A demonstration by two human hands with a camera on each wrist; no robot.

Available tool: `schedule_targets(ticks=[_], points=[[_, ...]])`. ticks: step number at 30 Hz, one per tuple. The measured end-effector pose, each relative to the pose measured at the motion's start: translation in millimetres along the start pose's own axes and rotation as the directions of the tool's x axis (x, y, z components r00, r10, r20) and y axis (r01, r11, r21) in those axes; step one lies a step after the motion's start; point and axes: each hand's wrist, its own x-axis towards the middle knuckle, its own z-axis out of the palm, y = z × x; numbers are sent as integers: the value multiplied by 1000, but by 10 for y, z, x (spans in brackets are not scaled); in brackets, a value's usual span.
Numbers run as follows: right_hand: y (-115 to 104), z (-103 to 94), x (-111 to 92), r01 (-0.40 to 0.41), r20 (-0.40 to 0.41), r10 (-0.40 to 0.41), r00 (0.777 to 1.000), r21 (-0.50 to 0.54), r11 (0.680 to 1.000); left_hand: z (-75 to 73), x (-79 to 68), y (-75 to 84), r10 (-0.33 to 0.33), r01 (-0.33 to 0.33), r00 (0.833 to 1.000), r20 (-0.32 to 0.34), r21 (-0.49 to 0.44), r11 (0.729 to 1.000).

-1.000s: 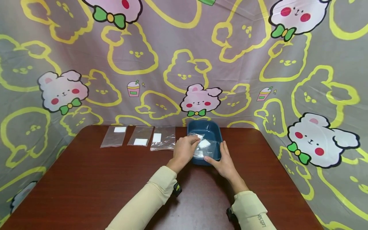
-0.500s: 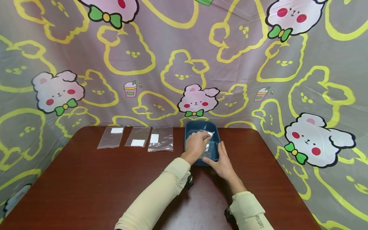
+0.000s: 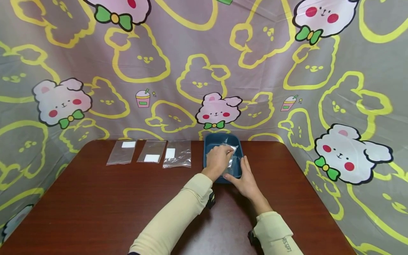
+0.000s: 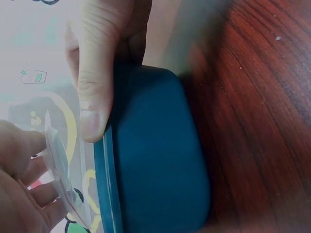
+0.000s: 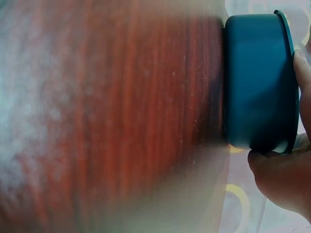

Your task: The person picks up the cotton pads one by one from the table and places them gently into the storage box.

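At the back of the table, a dark blue plastic box (image 3: 208,140) stands with clear bags in it. My left hand (image 3: 217,159) reaches over its open top and pinches a clear plastic bag (image 3: 233,150) with a white piece inside; the left wrist view shows this bag (image 4: 62,167) between the fingertips. My right hand (image 3: 246,180) holds the box at its near right corner. In the left wrist view, the thumb (image 4: 96,87) lies over the rim. The box's outer wall (image 5: 257,77) fills part of the right wrist view. My left hand hides much of the inside.
Left of the box, three flat clear bags lie in a row on the brown table (image 3: 105,198): a left one (image 3: 122,152), a middle one (image 3: 153,148) and a right one (image 3: 180,156). Each has a white rectangle. A patterned cloth (image 3: 172,71) hangs behind and around the table.
My left hand has moved right over the box, with the bag shifting right in its fingers. My right hand keeps its hold on the box. The head view has shifted slightly.
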Motion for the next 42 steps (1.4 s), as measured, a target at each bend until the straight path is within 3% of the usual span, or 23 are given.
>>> schedule_targets(ticks=[12,18,23,33,42], points=[[-5,-3,-6,5,3,-5,1000,3,1000,1,8,-52,8,-10,1000,26,78,997],[-30,11,-4,4,-9,-4,1000,-9,1000,-32,8,-185,20,-20,1000,-1,93,995],[-50,10,-13,-3,-10,3,1000,-12,1000,-125,-3,-336,-9,10,1000,-18,73,997],[-41,13,-22,-10,-14,9,1000,-14,1000,-401,-39,-867,-75,84,990,-122,75,994],[-24,16,-14,-21,4,21,1000,-22,1000,-742,-207,-1493,-204,219,966,-160,87,972]])
